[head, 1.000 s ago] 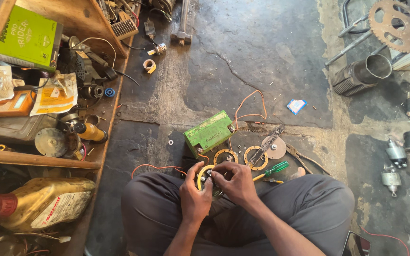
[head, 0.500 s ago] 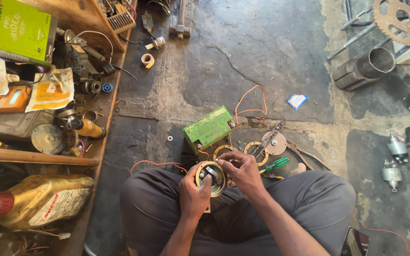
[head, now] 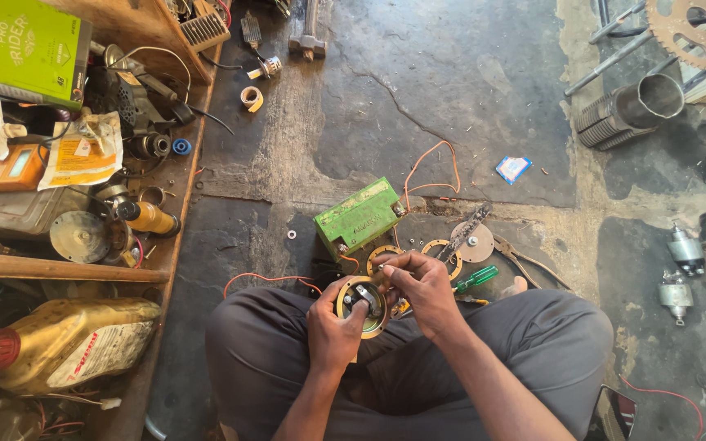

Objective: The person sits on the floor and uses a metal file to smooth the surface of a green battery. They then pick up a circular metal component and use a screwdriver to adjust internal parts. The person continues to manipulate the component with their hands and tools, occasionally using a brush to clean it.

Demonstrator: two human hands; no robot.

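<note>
Round coil assembly (head: pixel 361 304) lowered slightly toward lap since earlier frame; right hand (head: pixel 418 286) shifted to its far-right rim. Left hand (head: pixel 332 331) closed around near-left side of assembly, thumb laid across its face. Right hand fingertips pressed together, pinching a small part at the rim; part too small to identify. Assembly held above lap, near centre of scene. Just beyond, on floor (head: pixel 451 90): green battery (head: pixel 359 216) with orange wires (head: pixel 431 171), copper rings (head: pixel 439 247), grey disc (head: pixel 474 242), green-handled screwdriver (head: pixel 474 278). Far left: cluttered wooden shelf (head: pixel 59 268), yellow oil jug (head: pixel 71 343).
</note>
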